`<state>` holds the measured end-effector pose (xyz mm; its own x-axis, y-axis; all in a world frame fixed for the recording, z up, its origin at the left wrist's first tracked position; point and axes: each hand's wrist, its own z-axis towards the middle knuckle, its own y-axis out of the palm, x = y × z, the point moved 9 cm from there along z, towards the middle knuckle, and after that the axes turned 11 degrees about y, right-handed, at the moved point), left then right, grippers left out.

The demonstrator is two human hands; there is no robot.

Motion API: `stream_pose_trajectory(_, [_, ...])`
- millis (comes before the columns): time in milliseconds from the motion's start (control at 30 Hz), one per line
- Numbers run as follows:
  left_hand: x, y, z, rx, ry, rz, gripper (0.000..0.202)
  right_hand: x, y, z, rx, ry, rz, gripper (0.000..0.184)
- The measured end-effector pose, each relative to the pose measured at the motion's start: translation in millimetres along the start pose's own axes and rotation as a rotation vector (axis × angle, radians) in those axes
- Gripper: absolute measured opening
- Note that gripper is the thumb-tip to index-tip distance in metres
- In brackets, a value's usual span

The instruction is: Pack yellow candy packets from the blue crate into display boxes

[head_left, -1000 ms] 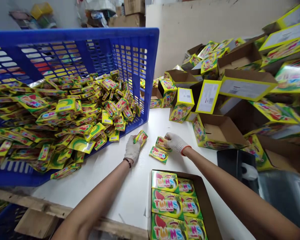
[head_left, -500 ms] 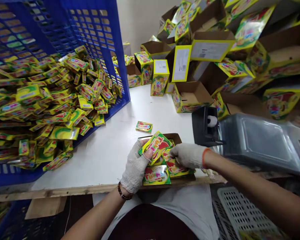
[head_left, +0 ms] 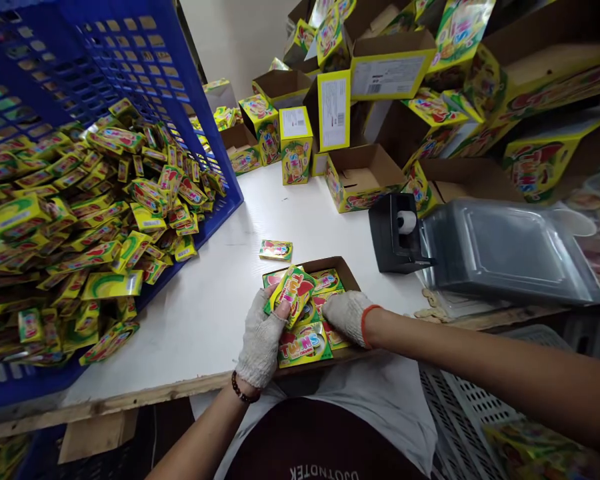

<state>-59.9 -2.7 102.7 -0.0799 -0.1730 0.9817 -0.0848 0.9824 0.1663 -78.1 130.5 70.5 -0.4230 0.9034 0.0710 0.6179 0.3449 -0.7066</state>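
Both gloved hands have drawn in from the table's middle to the brown box [head_left: 347, 270] at its near edge. The left hand [head_left: 263, 337] pinches a yellow packet [head_left: 293, 293] — tilted above the packed rows — while the right hand [head_left: 347, 317] lies fingers-down on packets inside. One loose packet [head_left: 275, 250] lies just beyond; the blue crate [head_left: 215, 193] stands left.

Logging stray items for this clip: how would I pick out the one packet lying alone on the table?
Start at the white table, between the blue crate and the black tape dispenser. Just beyond the open box the gloved hands work over lies one flat packet. Unlike the others, it sits alone on bare tabletop, outside crate and box.
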Motion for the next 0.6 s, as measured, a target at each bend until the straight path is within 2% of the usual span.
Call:
stream_pose_trajectory(67, [3,-0.6,3,-0.007,0.018,-0.006,0.052,6,-8,-3,-0.042,-0.016,0.006,0.046])
stream_pose_trajectory(133, [9,-0.8,8,-0.017,0.04,-0.008,0.051,20,-25,-10,-0.055,0.001,0.085,0.037])
stream_pose_trajectory(200, [14,1.9,13,-0.029,0.049,-0.016,0.049,32,-45,-18,-0.034,-0.016,0.313,0.022])
stream_pose_trajectory(233, [17,5.2,15,-0.037,0.054,-0.017,0.048,34,-55,-23,-0.015,-0.066,0.469,0.022])
stream_pose_trajectory(333, [27,20.1,19,-0.068,0.093,0.046,0.043,34,-77,-35,0.102,-0.244,0.929,0.031])
stream_pose_trajectory(433, [36,34.2,18,-0.119,0.163,0.126,0.043,51,-89,-39,0.261,-0.26,1.192,0.038])
stream_pose_trajectory(500, [46,32.4,20,-0.118,0.254,0.166,0.048,63,-98,-41,0.315,-0.249,1.118,0.039])
stream_pose_trajectory(567, [57,20.6,29,-0.089,0.363,0.27,0.047,67,-103,-37,0.286,-0.192,0.806,0.037])
stream_pose_trajectory(600, [62,13.4,38,-0.078,0.406,0.351,0.043,66,-100,-31,0.231,-0.156,0.597,0.037])
